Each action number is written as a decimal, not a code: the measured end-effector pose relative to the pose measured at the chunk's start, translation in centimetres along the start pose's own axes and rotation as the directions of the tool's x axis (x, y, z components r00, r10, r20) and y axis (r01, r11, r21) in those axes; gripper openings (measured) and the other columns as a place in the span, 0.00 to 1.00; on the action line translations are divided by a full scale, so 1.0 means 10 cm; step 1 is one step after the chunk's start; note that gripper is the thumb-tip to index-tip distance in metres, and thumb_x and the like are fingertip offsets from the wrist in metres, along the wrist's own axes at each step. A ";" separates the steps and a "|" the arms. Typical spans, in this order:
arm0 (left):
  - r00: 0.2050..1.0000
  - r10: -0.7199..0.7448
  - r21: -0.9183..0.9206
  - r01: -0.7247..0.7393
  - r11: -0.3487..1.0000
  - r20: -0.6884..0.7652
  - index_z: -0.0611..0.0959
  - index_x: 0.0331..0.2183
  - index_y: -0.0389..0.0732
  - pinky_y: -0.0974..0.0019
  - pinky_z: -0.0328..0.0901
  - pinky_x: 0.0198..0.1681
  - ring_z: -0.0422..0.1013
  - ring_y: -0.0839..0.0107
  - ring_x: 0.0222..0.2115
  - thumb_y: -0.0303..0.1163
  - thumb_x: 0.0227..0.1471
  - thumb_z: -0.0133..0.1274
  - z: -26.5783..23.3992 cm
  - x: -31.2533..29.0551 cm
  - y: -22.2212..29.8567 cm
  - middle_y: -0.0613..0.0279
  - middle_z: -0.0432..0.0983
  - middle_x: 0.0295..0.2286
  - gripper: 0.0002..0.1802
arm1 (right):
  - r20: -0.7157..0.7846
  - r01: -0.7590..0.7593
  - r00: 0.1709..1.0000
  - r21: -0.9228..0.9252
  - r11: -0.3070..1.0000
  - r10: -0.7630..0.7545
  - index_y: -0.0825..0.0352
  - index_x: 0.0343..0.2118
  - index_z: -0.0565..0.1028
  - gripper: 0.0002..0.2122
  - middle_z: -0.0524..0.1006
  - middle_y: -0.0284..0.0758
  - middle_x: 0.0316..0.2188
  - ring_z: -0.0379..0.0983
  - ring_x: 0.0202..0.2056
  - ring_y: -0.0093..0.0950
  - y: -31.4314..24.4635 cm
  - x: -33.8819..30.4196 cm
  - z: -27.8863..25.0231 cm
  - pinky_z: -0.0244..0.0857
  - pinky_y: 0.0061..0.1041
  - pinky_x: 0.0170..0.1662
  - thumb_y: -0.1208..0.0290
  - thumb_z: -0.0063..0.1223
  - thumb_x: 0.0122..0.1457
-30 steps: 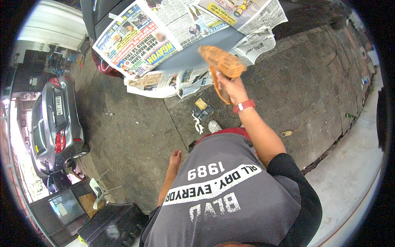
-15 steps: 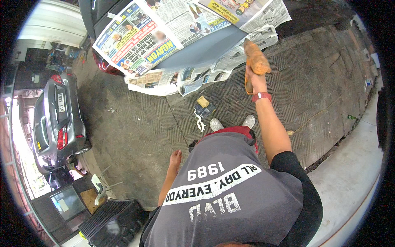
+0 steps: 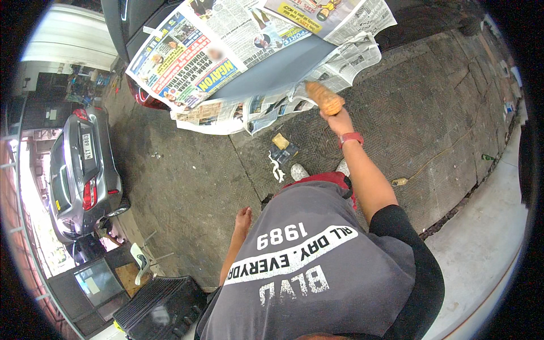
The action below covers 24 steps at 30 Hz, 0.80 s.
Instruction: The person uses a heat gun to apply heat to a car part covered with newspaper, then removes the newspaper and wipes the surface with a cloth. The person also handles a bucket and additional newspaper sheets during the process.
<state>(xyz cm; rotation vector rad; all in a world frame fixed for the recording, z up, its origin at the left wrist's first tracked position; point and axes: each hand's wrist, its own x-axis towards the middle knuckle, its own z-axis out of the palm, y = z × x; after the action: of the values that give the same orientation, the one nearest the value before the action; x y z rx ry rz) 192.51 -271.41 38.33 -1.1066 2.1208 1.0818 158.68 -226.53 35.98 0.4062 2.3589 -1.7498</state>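
My right hand (image 3: 339, 122) is closed around an orange tool (image 3: 324, 98), held out ahead of me with its narrower end toward a grey panel (image 3: 277, 65). The tool overlaps the lower edge of the newspaper sheets (image 3: 181, 71) in view; contact cannot be determined. The sheets lie above and below the panel's bare surface. My left hand (image 3: 242, 218) hangs low beside my shirt (image 3: 317, 232), fingers curled; I cannot tell whether it is fully closed. On the floor (image 3: 187, 192), a tan block (image 3: 280, 141) sits by a dark item, near a white strip (image 3: 276, 169). A grey car (image 3: 85, 164) stands well apart, to my left.
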 end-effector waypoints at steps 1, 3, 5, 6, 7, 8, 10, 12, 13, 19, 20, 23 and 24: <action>1.000 0.009 -0.002 -0.009 1.000 -0.007 0.80 0.57 0.31 0.66 0.71 0.42 0.75 0.72 0.36 0.41 0.66 0.56 0.00 -0.03 -0.01 0.59 0.82 0.37 0.26 | -0.064 0.023 0.998 0.071 0.997 -0.018 0.70 0.59 0.76 0.25 0.81 0.37 0.54 0.78 0.55 0.32 -0.05 0.06 -0.04 0.68 0.30 0.59 0.67 0.70 0.60; 1.000 0.020 0.007 -0.020 1.000 -0.016 0.80 0.57 0.31 0.66 0.70 0.42 0.75 0.72 0.35 0.41 0.67 0.56 -0.01 -0.06 -0.03 0.60 0.82 0.37 0.26 | -0.193 0.017 0.981 0.076 0.997 -0.002 0.71 0.58 0.75 0.25 0.81 0.36 0.53 0.77 0.53 0.30 -0.12 0.09 -0.12 0.67 0.29 0.58 0.68 0.70 0.60; 0.999 0.036 0.029 -0.035 0.999 -0.011 0.80 0.57 0.32 0.67 0.70 0.41 0.74 0.73 0.34 0.41 0.67 0.55 0.01 -0.04 -0.05 0.61 0.81 0.36 0.26 | -0.313 0.094 0.949 0.146 0.985 -0.044 0.72 0.58 0.75 0.26 0.81 0.36 0.54 0.77 0.54 0.30 -0.09 0.16 -0.23 0.67 0.29 0.58 0.67 0.70 0.61; 1.000 0.026 -0.002 -0.026 1.000 -0.002 0.80 0.57 0.33 0.67 0.70 0.40 0.74 0.74 0.34 0.41 0.67 0.55 0.03 -0.02 -0.06 0.61 0.81 0.36 0.26 | -0.373 0.135 0.926 0.175 0.975 -0.061 0.72 0.59 0.75 0.26 0.81 0.36 0.54 0.77 0.54 0.30 -0.08 0.20 -0.28 0.67 0.29 0.59 0.66 0.70 0.61; 1.000 0.010 -0.033 -0.009 0.999 0.003 0.80 0.57 0.33 0.68 0.70 0.39 0.73 0.74 0.33 0.41 0.67 0.55 0.05 -0.01 -0.11 0.62 0.81 0.36 0.25 | -0.393 0.147 0.917 0.178 0.973 -0.067 0.72 0.59 0.74 0.26 0.81 0.37 0.54 0.77 0.54 0.30 -0.13 0.18 -0.29 0.66 0.29 0.59 0.65 0.70 0.61; 1.000 -0.006 -0.064 0.007 0.998 0.008 0.80 0.57 0.34 0.68 0.69 0.39 0.73 0.75 0.33 0.41 0.67 0.55 0.06 0.00 -0.17 0.62 0.81 0.36 0.25 | -0.379 0.160 0.923 0.203 0.966 -0.074 0.72 0.59 0.74 0.26 0.81 0.37 0.54 0.77 0.54 0.30 -0.17 0.14 -0.28 0.66 0.29 0.59 0.66 0.70 0.61; 1.000 -0.001 -0.058 0.002 0.998 0.011 0.81 0.57 0.34 0.69 0.69 0.37 0.73 0.76 0.32 0.41 0.67 0.56 0.02 0.07 -0.40 0.63 0.81 0.35 0.25 | -0.343 0.186 0.935 0.264 0.946 -0.088 0.72 0.59 0.74 0.26 0.80 0.37 0.54 0.77 0.54 0.30 -0.30 0.03 -0.20 0.67 0.29 0.59 0.66 0.70 0.61; 1.000 -0.009 -0.067 0.011 0.998 0.029 0.81 0.56 0.34 0.69 0.69 0.36 0.72 0.76 0.31 0.42 0.67 0.56 0.04 0.18 -0.47 0.63 0.81 0.35 0.25 | -0.252 0.203 0.958 0.264 0.943 -0.136 0.72 0.59 0.74 0.26 0.81 0.37 0.54 0.77 0.54 0.30 -0.21 -0.02 -0.13 0.67 0.29 0.59 0.67 0.70 0.61; 0.999 -0.028 -0.080 0.031 0.996 0.041 0.81 0.56 0.34 0.69 0.69 0.35 0.72 0.76 0.31 0.42 0.67 0.56 0.06 0.23 -0.46 0.63 0.80 0.34 0.25 | -0.208 0.212 0.965 0.262 0.941 -0.160 0.72 0.59 0.74 0.26 0.81 0.37 0.54 0.77 0.54 0.30 -0.13 -0.04 -0.08 0.67 0.30 0.59 0.67 0.70 0.61; 0.998 0.022 -0.013 -0.021 1.000 0.053 0.80 0.57 0.34 0.67 0.70 0.37 0.73 0.74 0.31 0.42 0.66 0.56 0.03 0.29 -0.35 0.63 0.81 0.35 0.26 | 0.054 0.129 0.990 0.063 0.990 -0.132 0.65 0.56 0.78 0.25 0.81 0.44 0.55 0.77 0.57 0.44 -0.20 -0.51 0.39 0.70 0.37 0.59 0.58 0.68 0.59; 0.999 0.038 -0.062 -0.036 0.997 0.033 0.80 0.57 0.34 0.66 0.70 0.38 0.74 0.73 0.32 0.42 0.66 0.56 0.03 0.29 -0.35 0.62 0.81 0.36 0.26 | 0.094 0.095 0.991 0.057 0.994 -0.100 0.66 0.58 0.77 0.26 0.81 0.42 0.56 0.77 0.57 0.40 -0.23 -0.55 0.44 0.69 0.35 0.60 0.61 0.69 0.59; 0.999 0.047 -0.015 -0.047 0.999 0.023 0.80 0.57 0.33 0.65 0.71 0.42 0.76 0.71 0.36 0.42 0.67 0.56 0.05 0.30 -0.23 0.59 0.83 0.39 0.26 | 0.149 0.033 0.988 0.081 0.996 -0.045 0.69 0.61 0.73 0.29 0.80 0.38 0.57 0.76 0.58 0.32 -0.23 -0.55 0.50 0.67 0.31 0.62 0.69 0.72 0.58; 0.999 0.048 0.001 -0.048 0.999 0.026 0.80 0.57 0.33 0.65 0.71 0.44 0.76 0.70 0.38 0.42 0.67 0.56 0.06 0.31 -0.17 0.58 0.83 0.41 0.26 | 0.115 0.039 0.992 0.105 0.994 -0.051 0.70 0.61 0.73 0.29 0.79 0.37 0.58 0.76 0.58 0.31 -0.20 -0.52 0.46 0.67 0.31 0.62 0.69 0.71 0.58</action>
<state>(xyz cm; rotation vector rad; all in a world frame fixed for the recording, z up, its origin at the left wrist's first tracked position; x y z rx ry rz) 192.31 -272.82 35.10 -1.0406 2.1372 1.1101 162.85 -232.01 38.01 0.2579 2.2213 -1.8661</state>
